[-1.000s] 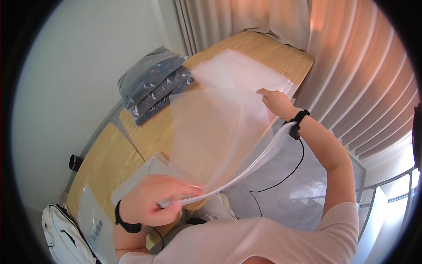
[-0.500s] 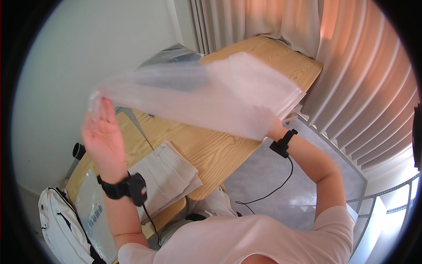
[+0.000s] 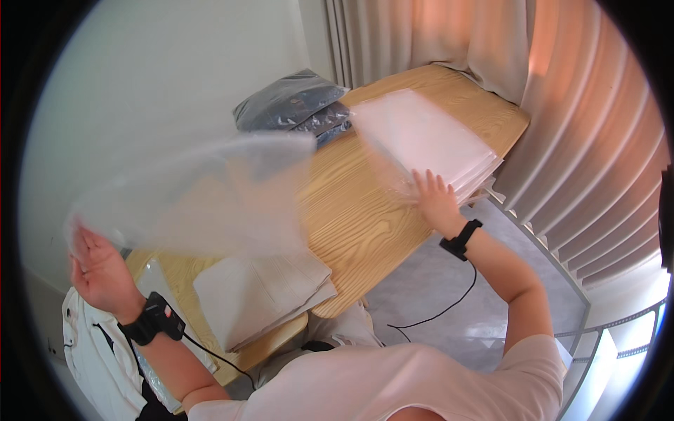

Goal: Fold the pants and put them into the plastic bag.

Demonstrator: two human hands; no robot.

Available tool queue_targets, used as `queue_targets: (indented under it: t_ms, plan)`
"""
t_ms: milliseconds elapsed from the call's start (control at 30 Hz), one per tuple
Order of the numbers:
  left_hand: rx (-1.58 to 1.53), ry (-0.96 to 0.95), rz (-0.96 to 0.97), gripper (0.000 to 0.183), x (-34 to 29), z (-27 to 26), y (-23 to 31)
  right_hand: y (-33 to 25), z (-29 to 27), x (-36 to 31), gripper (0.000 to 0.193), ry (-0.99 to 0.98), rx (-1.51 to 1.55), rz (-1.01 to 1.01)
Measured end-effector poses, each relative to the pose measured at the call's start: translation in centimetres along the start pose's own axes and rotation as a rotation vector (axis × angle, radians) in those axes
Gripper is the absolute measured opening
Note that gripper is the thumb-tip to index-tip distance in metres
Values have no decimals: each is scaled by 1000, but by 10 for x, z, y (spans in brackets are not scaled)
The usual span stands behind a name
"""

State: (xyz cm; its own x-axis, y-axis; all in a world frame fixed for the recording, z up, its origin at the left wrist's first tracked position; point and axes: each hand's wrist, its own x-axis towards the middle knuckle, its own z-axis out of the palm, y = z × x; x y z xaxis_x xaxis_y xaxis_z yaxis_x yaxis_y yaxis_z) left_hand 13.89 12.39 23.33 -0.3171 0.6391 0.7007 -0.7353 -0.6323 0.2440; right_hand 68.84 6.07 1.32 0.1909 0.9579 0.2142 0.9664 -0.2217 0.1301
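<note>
My left hand (image 3: 105, 275) grips the near-left edge of a translucent plastic bag (image 3: 200, 200). The bag is lifted in the air, blurred by motion, and its far end hangs loose over the table. With fingers spread, my right hand (image 3: 439, 205) rests on the near edge of a stack of clear plastic bags (image 3: 425, 133). Below the raised bag lies a folded pair of beige trousers (image 3: 281, 284), partly seen through the film.
Dark items in clear packaging (image 3: 288, 102) are piled at the table's back by the wall. The wooden table (image 3: 368, 228) extends to the curtain (image 3: 583, 119). At lower left are a white garment (image 3: 95, 354) and a clear packet (image 3: 158, 277). Cables trail from both wrist straps.
My left hand has pulled the bag left and down, away from the stack, uncovering the dark packages. My right hand is now bared on the stack and has shifted only slightly.
</note>
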Motion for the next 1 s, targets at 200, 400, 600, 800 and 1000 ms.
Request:
queue_targets:
  t_ms: [200, 400, 600, 800, 1000]
  plan:
    - [338, -85, -313, 16, -71, -58, 64, 17, -17, -3, 66, -76, 131, -61]
    - [885, -69, -673, 18, -147, -59, 121, -87, -82, -52, 44, -272, 1369, -264]
    - [956, -43, -837, 24, -202, -44, 130, -158, -79, -42, 26, -893, 1592, 27]
    - [1078, -118, -1018, 13, -232, -46, 125, -172, -91, -12, 15, -739, 1342, -110]
    - [1179, -72, -1158, 17, -224, -54, 106, -178, -66, 28, 12, -685, 1412, -50]
